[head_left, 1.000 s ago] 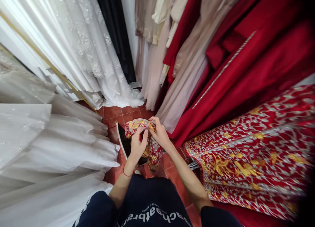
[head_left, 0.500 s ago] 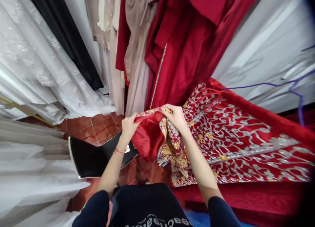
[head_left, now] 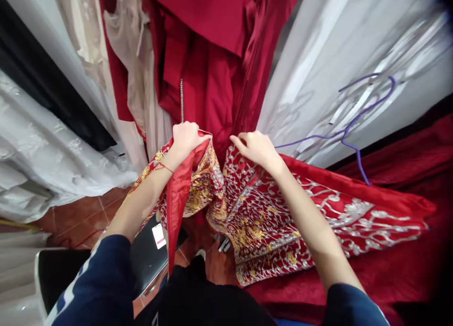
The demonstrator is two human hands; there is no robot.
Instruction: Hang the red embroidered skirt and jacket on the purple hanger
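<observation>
- The left hand (head_left: 186, 137) is closed around the top edge of a red embroidered garment (head_left: 262, 217), the fingers curled over the fabric and gripping it where the plain red lining (head_left: 179, 198) folds outward.
- The right hand (head_left: 256, 147) pinches that same top edge a little way to the right, thumb and fingertips pressed together on the silver-and-gold stitching.
- Between the two hands the edge sags into a short dip; the cloth is not stretched taut there.
- From the fingers the garment falls downward and toward the person. Its longer stretch runs off to the right, lying across a dark red velvet cloth (head_left: 406, 264) well beyond the right forearm.
- So the right hand is nearer the bulk of the embroidered piece, while the left hand has only the shorter hanging end, which drapes past the left forearm.
- Directly beyond both hands hang plain red gowns (head_left: 212, 80), one with a beaded strip (head_left: 181, 99) running down it; they are close to the knuckles, though I cannot tell whether they touch.
- To the right of the gowns is a white plastic garment cover (head_left: 336, 57) with a purple hanger (head_left: 354, 123) lying on it.
- On the left, white lace dresses (head_left: 46, 151) and a black garment (head_left: 42, 90) hang above the terracotta floor tiles (head_left: 78, 217).
- A black glossy box (head_left: 145, 255) with a small label sits below the left arm.
</observation>
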